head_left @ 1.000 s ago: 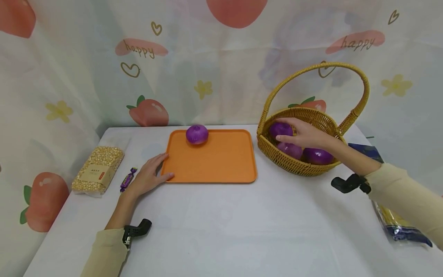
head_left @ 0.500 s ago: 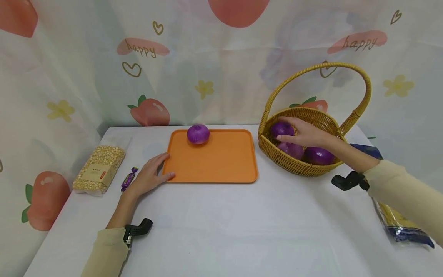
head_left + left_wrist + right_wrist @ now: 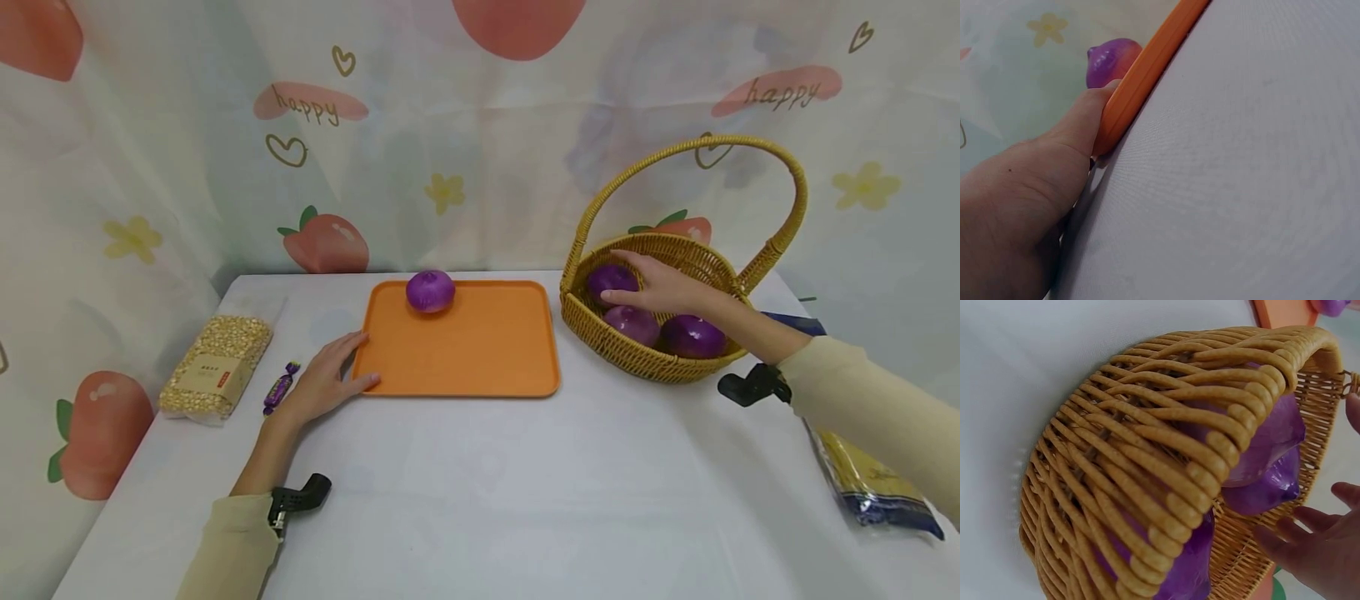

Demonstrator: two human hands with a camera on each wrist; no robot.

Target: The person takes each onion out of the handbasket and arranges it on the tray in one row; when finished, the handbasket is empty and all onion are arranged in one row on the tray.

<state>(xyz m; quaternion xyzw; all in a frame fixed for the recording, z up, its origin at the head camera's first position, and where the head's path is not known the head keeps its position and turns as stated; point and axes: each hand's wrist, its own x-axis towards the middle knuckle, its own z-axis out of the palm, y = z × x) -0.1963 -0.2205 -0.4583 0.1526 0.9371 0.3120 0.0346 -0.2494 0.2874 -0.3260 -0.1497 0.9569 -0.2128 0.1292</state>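
My left hand (image 3: 327, 379) rests at the left edge of an orange tray (image 3: 495, 350), fingers spread and thumb on the near corner. In the left wrist view the thumb (image 3: 1075, 125) lies against the tray's rim (image 3: 1141, 81). One purple onion (image 3: 431, 292) sits on the tray near its far edge. My right hand (image 3: 663, 286) reaches into a wicker basket (image 3: 645, 361), over a purple onion (image 3: 611, 280) at its left side. Two more onions lie there, one paler (image 3: 633, 325) and one darker (image 3: 693, 336). In the right wrist view its fingers (image 3: 1316, 519) are spread beside the onions.
The basket's tall arched handle (image 3: 690, 143) rises above the right hand. A bag of yellow grains (image 3: 212, 362) and a purple-wrapped candy (image 3: 281, 387) lie left of the tray. Under the right forearm is a blue and yellow packet (image 3: 873, 483). A printed curtain (image 3: 517, 167) hangs behind the table.
The right forearm and sleeve have shifted slightly left and up, while the hand stays over the same onion in the basket. The left hand has stayed at the tray's edge.
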